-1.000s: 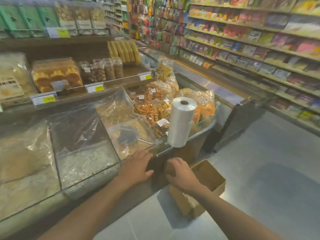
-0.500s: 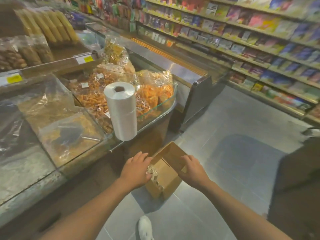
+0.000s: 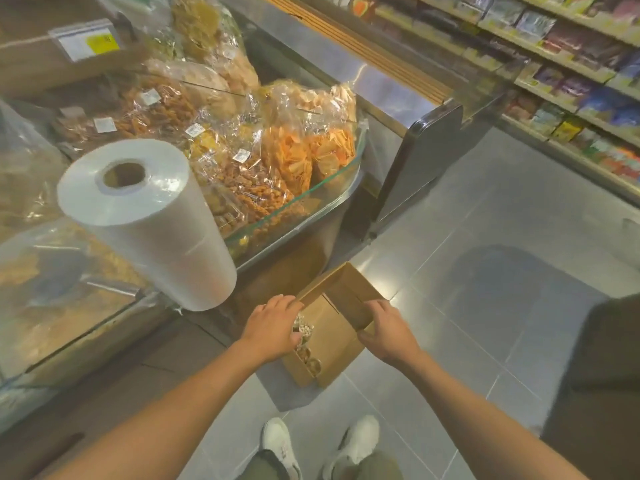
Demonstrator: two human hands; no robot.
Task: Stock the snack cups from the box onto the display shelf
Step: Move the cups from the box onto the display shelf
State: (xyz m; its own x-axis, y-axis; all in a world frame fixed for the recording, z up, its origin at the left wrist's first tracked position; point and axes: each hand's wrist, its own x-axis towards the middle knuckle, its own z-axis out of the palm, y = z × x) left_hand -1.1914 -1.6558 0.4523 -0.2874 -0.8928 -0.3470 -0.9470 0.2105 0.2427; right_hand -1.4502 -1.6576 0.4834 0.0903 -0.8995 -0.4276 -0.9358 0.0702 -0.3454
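open cardboard box (image 3: 334, 344) on the grey floor (image 3: 450, 306), left hand (image 3: 273, 327) curled round a snack cup (image 3: 305, 330) inside, right hand (image 3: 389, 332) gripping the box's right side

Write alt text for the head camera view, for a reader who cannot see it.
A person reaches down to an open cardboard box on the grey shop floor, the left hand on the snack cups inside, the right hand holding a flap. A roll of plastic bags stands at the glass counter of bagged snacks beside it.
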